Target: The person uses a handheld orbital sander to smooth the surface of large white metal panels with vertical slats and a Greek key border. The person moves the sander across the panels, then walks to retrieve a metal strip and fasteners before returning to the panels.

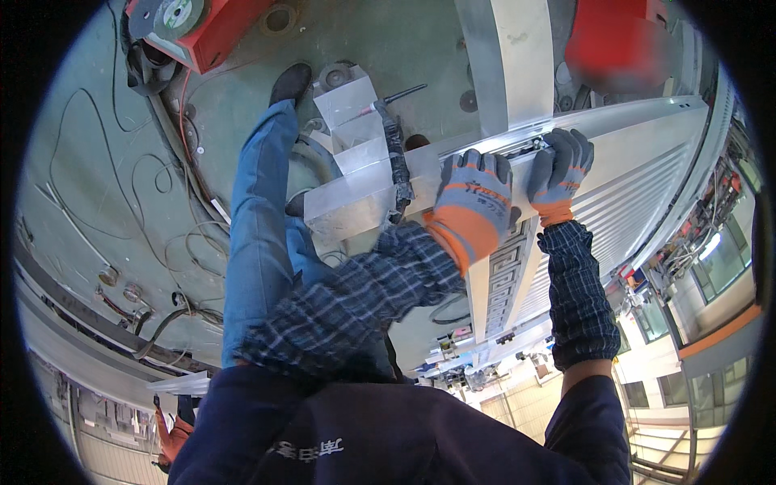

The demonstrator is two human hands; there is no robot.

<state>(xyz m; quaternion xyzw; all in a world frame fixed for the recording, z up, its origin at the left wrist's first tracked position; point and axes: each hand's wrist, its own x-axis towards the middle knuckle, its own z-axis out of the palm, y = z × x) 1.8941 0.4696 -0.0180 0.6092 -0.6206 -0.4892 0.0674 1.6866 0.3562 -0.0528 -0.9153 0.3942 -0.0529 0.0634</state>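
A long silvery metal door frame (622,149) with a ribbed panel runs from the middle toward the right. My left hand (477,202), in a grey and orange work glove, is closed over its upper edge with fingers curled. Just to its right my right hand (559,171), gloved alike, wraps its fingers round the same edge. Between the hands a narrow slot with small dark metal hardware (525,149) shows in the edge; the fingertips are partly hidden. A black-taped torch-like tool (396,158) with a thin dark end lies across the frame's left end.
An upright metal profile (521,65) stands beyond my hands. Folded sheet-metal pieces (353,121) lie left of the taped tool. A red machine with a grinding disc (182,16) stands at the far left, with loose cables (149,174) on the green floor. Another red object (614,40) sits far right.
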